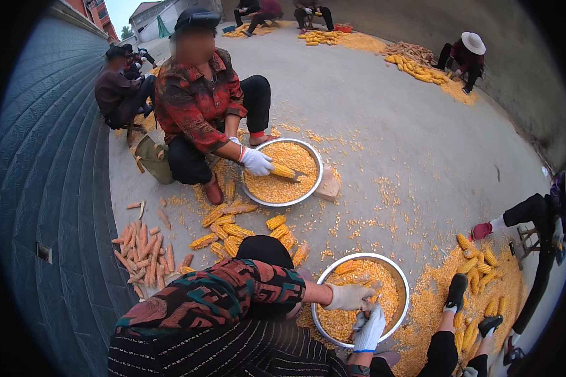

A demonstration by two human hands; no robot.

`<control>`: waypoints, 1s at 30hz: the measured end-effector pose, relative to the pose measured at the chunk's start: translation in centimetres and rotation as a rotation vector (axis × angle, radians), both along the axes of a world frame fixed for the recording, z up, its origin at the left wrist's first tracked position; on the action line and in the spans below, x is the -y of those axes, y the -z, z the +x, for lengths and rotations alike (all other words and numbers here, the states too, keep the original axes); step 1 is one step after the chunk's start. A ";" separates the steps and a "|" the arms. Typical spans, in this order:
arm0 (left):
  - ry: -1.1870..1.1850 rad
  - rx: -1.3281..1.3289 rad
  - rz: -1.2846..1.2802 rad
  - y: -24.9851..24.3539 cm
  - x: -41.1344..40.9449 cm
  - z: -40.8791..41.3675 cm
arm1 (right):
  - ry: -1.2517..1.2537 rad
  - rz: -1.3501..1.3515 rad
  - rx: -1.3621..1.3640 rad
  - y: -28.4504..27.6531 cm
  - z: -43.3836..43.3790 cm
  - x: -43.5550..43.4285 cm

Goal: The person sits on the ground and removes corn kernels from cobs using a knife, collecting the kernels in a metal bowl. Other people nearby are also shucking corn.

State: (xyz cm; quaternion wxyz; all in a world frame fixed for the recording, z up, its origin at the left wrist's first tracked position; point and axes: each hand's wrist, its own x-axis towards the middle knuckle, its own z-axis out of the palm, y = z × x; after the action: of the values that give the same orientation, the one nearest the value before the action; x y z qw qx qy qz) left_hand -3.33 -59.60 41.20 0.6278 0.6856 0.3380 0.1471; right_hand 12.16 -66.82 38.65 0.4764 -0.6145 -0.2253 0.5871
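Note:
My left hand (350,297), in an off-white work glove, reaches from the left over a round metal basin (403,282) of loose corn kernels (335,319). Close against its fingertips, at the basin's near right side, is my right hand (369,328) in a white knit glove with a blue cuff edge. The fingers of both hands are bent around a small reddish-brown thing between them, too small and covered to name. A pale, narrow tip shows just above the right fingers. An ear of corn (348,267) lies on the kernels at the basin's far side.
Ears of corn (231,231) and stripped cobs (144,254) lie to the left. Ahead, a person (193,103) in white gloves holds an ear over a second metal basin (320,165), beside a brick (328,184). Other people's feet (456,292) and corn piles are at right.

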 end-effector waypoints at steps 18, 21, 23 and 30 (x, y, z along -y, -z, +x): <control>0.131 -0.182 0.088 -3.4 3.5 -5.6 | -0.080 -0.162 -0.162 -1.2 -4.4 4.3; 0.076 -0.289 0.111 -1.9 3.9 -5.8 | -0.016 -0.162 -0.129 -1.1 -5.7 4.6; 0.023 -0.255 0.067 -1.5 4.4 -5.4 | 0.054 -0.111 -0.245 -0.1 -6.1 5.7; -0.113 -0.139 0.095 8.7 3.9 1.5 | 0.050 -0.072 0.437 0.9 -3.4 10.2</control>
State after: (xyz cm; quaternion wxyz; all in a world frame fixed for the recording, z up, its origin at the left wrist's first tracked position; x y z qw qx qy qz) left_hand -1.79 -63.53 32.46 0.5603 0.7030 0.4113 0.1504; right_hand 8.75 -77.07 37.76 0.4085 -0.7489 -0.2868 0.4358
